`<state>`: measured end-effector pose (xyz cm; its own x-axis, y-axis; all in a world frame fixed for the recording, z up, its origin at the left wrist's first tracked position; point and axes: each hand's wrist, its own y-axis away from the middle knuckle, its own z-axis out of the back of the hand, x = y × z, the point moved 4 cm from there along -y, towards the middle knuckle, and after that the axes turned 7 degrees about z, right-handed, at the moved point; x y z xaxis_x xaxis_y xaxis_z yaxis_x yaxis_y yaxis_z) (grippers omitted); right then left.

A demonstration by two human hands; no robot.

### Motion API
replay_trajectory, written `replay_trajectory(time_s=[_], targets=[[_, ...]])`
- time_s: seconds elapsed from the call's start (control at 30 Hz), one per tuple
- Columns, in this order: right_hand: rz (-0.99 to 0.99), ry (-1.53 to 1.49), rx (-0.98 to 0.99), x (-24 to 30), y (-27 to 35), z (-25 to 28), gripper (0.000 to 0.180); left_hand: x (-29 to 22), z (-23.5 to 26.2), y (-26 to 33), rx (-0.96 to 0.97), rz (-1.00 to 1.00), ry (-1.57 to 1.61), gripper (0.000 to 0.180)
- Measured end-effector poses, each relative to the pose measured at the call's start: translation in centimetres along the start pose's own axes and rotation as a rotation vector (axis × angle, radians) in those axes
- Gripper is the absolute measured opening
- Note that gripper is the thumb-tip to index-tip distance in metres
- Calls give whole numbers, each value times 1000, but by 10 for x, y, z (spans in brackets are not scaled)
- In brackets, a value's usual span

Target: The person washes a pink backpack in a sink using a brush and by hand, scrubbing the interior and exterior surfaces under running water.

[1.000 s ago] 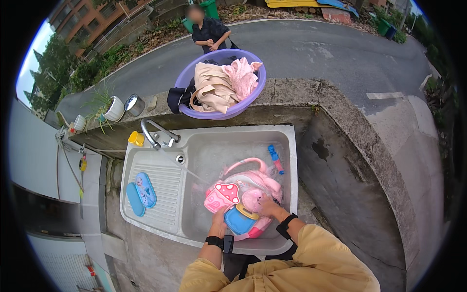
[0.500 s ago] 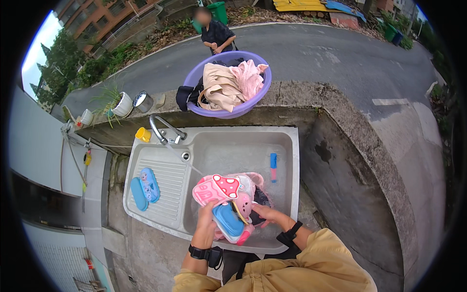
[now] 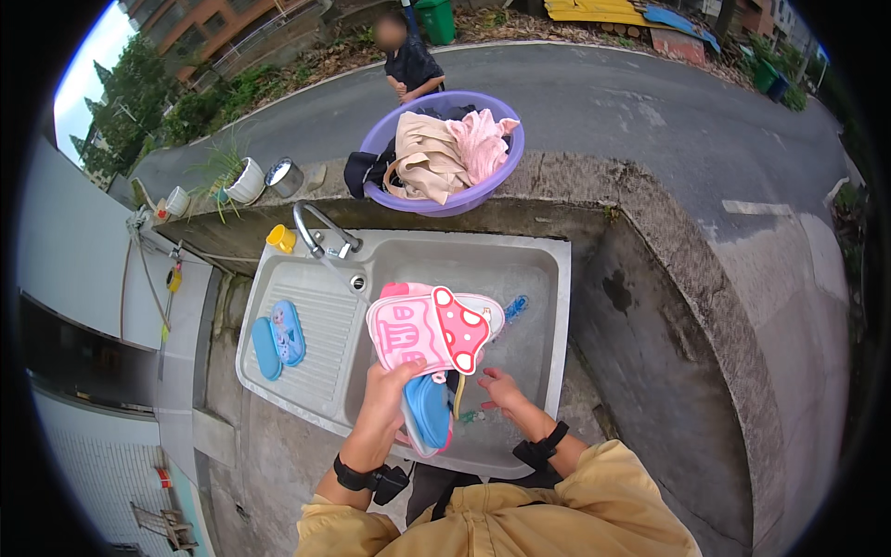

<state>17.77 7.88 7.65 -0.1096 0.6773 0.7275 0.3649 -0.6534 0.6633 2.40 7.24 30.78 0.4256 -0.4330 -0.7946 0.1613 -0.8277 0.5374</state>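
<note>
My left hand [image 3: 385, 395] grips the lower edge of a pink child's bag [image 3: 399, 336] with a red-and-white mushroom patch [image 3: 461, 330], its thumb on the front. Below the patch hangs a blue panel [image 3: 427, 413] with white and pink edging; how it joins the bag is hidden. My right hand [image 3: 504, 392] is just right of the bag, fingers apart, holding nothing. The bag is over the basin of a grey sink [image 3: 561, 325]. Past the bag lies a small blue thing [image 3: 516, 307] in the basin, and a small greenish thing [image 3: 471, 416] sits near my right hand.
A curved metal tap [image 3: 311, 223] and yellow cup [image 3: 281, 239] stand at the sink's back. Two blue cases [image 3: 287, 332] lie on the ribbed drainboard. On the wall behind rest a purple tub [image 3: 445, 206] of clothes and potted plants [image 3: 247, 181]. A person [image 3: 411, 67] stands beyond.
The bag has been lifted and turned, and its mushroom patch now faces up more fully. My right hand has come off it and opened. The greenish thing has come into view.
</note>
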Motion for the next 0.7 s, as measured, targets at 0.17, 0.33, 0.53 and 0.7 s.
replay_trajectory(time_s=[0.17,0.33,0.53,0.7], targets=[[-97,-210,-341,24,2,37,73,-11,-4,0,-12,-9,4,35],[-16,-239,42,13,-36,10,61,-18,2,16,-5,-5,71,36],[55,-489,144,23,-28,23,41,4,-6,-1,69,102,126,30],[142,-738,198,29,-13,47,49,19,14,-13,99,149,214,34]])
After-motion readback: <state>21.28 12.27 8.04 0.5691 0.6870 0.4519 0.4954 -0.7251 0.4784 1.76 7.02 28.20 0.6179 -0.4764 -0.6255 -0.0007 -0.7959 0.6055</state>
